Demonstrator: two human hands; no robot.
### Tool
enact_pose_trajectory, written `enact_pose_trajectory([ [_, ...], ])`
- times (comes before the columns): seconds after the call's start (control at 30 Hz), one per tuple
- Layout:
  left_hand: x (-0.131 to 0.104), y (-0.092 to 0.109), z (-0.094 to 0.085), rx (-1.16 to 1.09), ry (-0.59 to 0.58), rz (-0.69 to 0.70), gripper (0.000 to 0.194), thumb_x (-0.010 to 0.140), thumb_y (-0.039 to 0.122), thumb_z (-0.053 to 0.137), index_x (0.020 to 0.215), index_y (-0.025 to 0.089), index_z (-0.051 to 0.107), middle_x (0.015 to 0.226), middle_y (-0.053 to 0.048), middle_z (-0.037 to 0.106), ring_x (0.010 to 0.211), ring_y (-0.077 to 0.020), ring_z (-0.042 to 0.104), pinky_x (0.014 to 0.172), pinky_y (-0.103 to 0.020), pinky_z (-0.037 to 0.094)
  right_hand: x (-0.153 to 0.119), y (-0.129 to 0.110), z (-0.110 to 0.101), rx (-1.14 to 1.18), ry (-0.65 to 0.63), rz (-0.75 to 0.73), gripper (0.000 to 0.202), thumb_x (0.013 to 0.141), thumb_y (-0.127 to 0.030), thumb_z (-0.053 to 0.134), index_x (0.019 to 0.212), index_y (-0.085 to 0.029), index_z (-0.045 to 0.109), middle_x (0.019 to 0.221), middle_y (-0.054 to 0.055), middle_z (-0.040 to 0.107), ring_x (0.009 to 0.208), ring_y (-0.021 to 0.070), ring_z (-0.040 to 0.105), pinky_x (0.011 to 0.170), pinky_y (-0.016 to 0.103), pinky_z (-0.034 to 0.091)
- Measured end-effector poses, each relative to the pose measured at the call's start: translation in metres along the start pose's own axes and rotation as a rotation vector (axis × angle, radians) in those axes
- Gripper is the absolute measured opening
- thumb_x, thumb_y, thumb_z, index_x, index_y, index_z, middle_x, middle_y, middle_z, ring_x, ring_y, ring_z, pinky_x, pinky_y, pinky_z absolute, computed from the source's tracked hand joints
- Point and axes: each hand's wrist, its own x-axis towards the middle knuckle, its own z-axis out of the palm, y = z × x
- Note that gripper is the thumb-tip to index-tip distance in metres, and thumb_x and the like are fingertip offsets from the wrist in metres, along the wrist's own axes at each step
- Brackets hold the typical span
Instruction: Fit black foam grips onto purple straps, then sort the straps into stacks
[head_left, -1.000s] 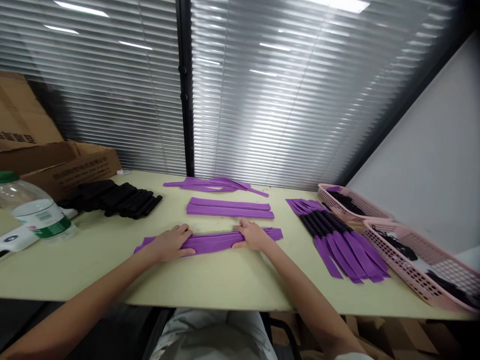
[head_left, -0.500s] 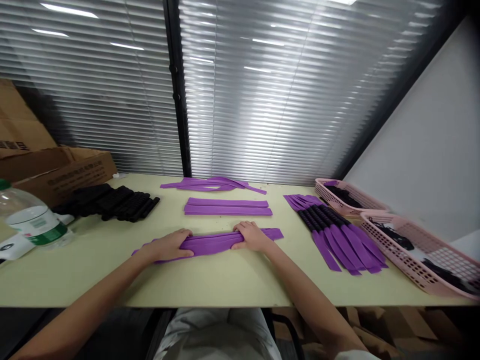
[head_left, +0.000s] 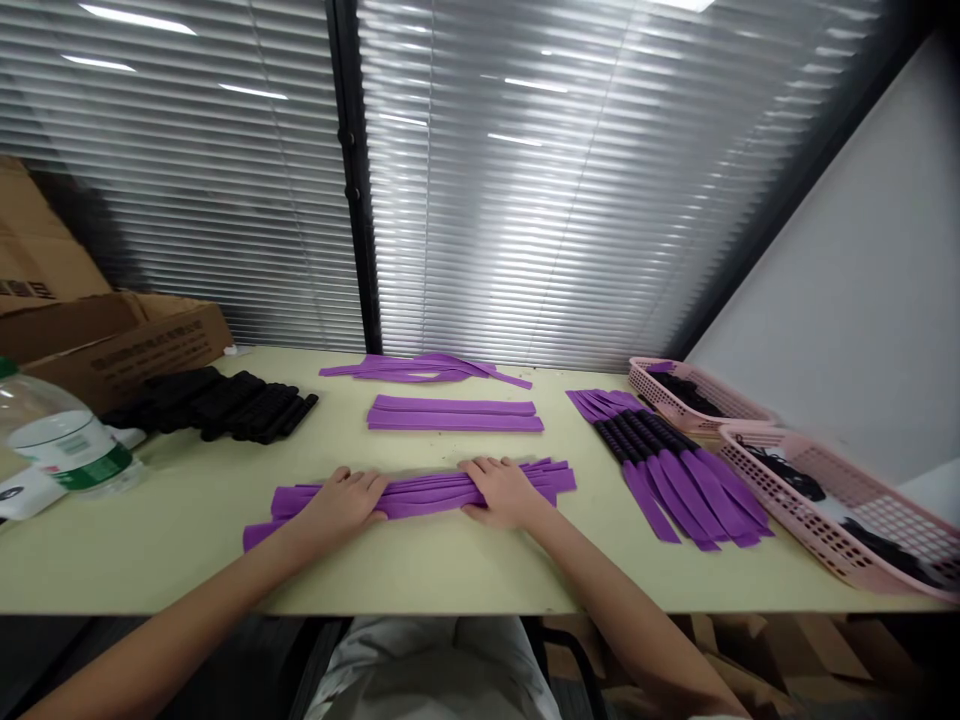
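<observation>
A bundle of purple strips (head_left: pixel 427 495) lies across the table in front of me, its strips bunched in the middle and fanning apart at both ends. My left hand (head_left: pixel 343 508) is closed around the bundle left of its middle, thumb on the near side. Toward the other end, my right hand (head_left: pixel 501 492) grips the same bundle from above. Just beyond it lie two flat purple strips (head_left: pixel 454 413) side by side. Farther back is a loose, twisted heap of purple strips (head_left: pixel 427 368).
Purple strips with black ribbed sleeves (head_left: pixel 664 465) lie at the right, beside two pink baskets (head_left: pixel 832 520) holding black items. At the left are black ribbed pieces (head_left: pixel 225 405), a plastic bottle (head_left: pixel 67 440) and a cardboard box (head_left: pixel 142 345). Window blinds stand behind the table.
The strips in the bundle have spread at both ends, showing more separate strips. My left hand has shifted slightly nearer to me, and my right hand slightly left.
</observation>
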Motion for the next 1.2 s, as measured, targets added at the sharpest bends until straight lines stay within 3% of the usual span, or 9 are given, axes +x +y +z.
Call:
enact_pose_trajectory([
  [0.1,-0.004,0.008,0.01,0.134,0.041,0.019,0.023,0.095,0.024,0.041,0.109,0.015,0.057,0.109,-0.014,0.062,0.097,-0.0298,0.059,0.086,-0.043,0.038,0.007,-0.012,-0.003,-0.057,-0.01,-0.006,0.057,0.078,-0.055,0.061,0.119,-0.017,0.054,0.105,0.012,0.062,0.095,0.0287,0.057,0.086,0.044,0.039],
  [0.2,-0.009,0.011,0.017,0.162,0.093,-0.021,0.027,0.094,0.019,0.037,0.114,0.015,0.056,0.112,-0.015,0.061,0.1,-0.0308,0.058,0.084,-0.043,0.039,0.012,-0.02,0.0,-0.092,-0.03,-0.056,0.041,0.084,-0.052,0.056,0.105,-0.016,0.059,0.099,0.011,0.064,0.089,0.0263,0.059,0.08,0.04,0.042],
  [0.3,-0.007,0.018,0.015,0.129,0.114,-0.054,0.034,0.09,0.018,0.038,0.121,0.015,0.053,0.115,-0.016,0.06,0.103,-0.0315,0.056,0.084,-0.044,0.04,0.014,-0.026,0.007,-0.126,-0.033,-0.07,0.043,0.09,-0.055,0.047,0.107,-0.016,0.056,0.103,0.011,0.064,0.09,0.0266,0.061,0.073,0.037,0.046],
  [0.43,0.02,0.045,0.008,0.009,0.1,0.023,0.047,0.08,0.023,0.047,0.126,0.015,0.048,0.12,-0.016,0.056,0.105,-0.0306,0.054,0.086,-0.044,0.041,0.017,-0.034,0.016,-0.191,-0.017,-0.053,0.05,0.09,-0.061,0.041,0.106,-0.016,0.056,0.1,0.012,0.065,0.088,0.0274,0.063,0.069,0.038,0.05],
  [0.6,0.053,0.069,0.007,-0.028,0.083,-0.035,0.038,0.077,0.026,0.051,0.112,0.011,0.055,0.109,-0.017,0.059,0.099,-0.0321,0.055,0.081,-0.046,0.043,0.017,-0.035,0.017,-0.215,0.02,-0.01,0.052,0.091,-0.06,0.038,0.107,-0.014,0.055,0.099,0.014,0.066,0.087,0.0264,0.063,0.068,0.038,0.05],
  [0.8,0.041,0.05,0.017,0.03,0.159,0.059,0.041,0.093,0.033,0.04,0.128,0.014,0.05,0.119,-0.016,0.058,0.105,-0.0312,0.054,0.085,-0.044,0.042,0.009,-0.028,0.015,-0.191,0.03,0.011,0.048,0.092,-0.057,0.04,0.115,-0.017,0.055,0.106,0.013,0.066,0.092,0.0272,0.062,0.074,0.039,0.049],
  [0.97,0.039,0.032,0.027,0.128,0.119,0.054,0.052,0.096,0.035,0.041,0.144,0.019,0.034,0.118,-0.017,0.061,0.1,-0.0312,0.059,0.078,-0.041,0.045,0.007,-0.028,0.016,-0.22,0.025,-0.008,0.051,0.095,-0.048,0.039,0.14,-0.023,0.038,0.112,0.014,0.064,0.093,0.0275,0.062,0.074,0.04,0.049],
  [1.2,0.048,0.015,0.024,0.182,0.094,0.19,0.052,0.098,0.035,0.037,0.145,0.016,0.031,0.109,-0.016,0.065,0.089,-0.0258,0.066,0.069,-0.035,0.049,0.007,-0.027,0.016,-0.253,0.001,0.015,0.051,0.098,-0.044,0.031,0.148,-0.034,0.023,0.118,0.012,0.061,0.091,0.0263,0.063,0.072,0.039,0.049],
])
